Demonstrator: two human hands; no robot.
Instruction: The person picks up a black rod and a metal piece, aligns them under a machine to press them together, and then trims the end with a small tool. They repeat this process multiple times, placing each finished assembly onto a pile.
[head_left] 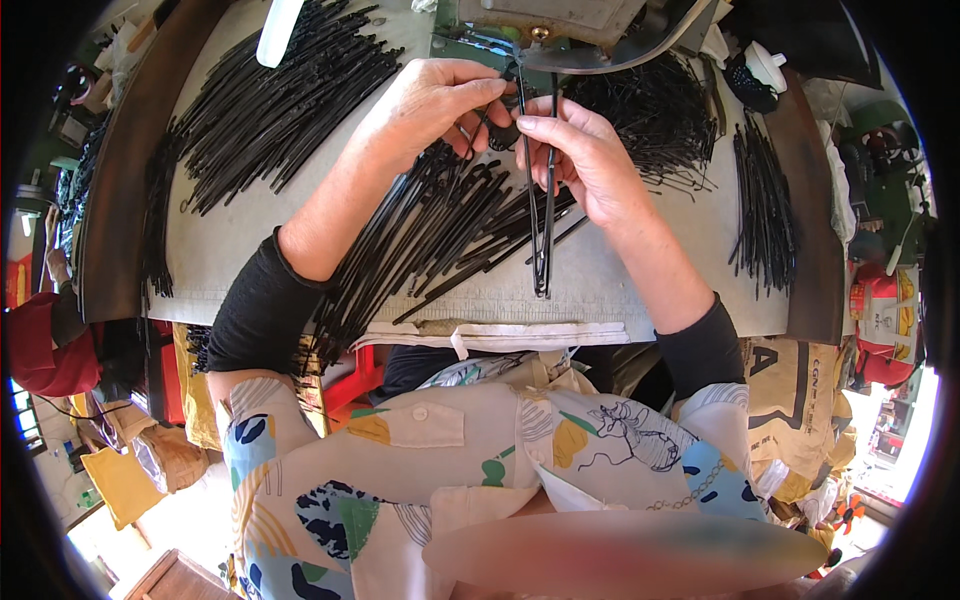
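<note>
- The left hand (pixel 440 105), just left of the machine (pixel 590 22), has thumb and finger pinched narrow around a thin black piece; whether that joins the strap I cannot tell
- The right hand (pixel 580 150), on the machine's near side, holds the black strap (pixel 550 205) between thumb and fingers
- This strap runs in a long narrow loop from near the machine toward the person, above the table (pixel 605 290)
- One big strap pile (pixel 270 110) lies left of the machine, another heap (pixel 655 115) to its right
</note>
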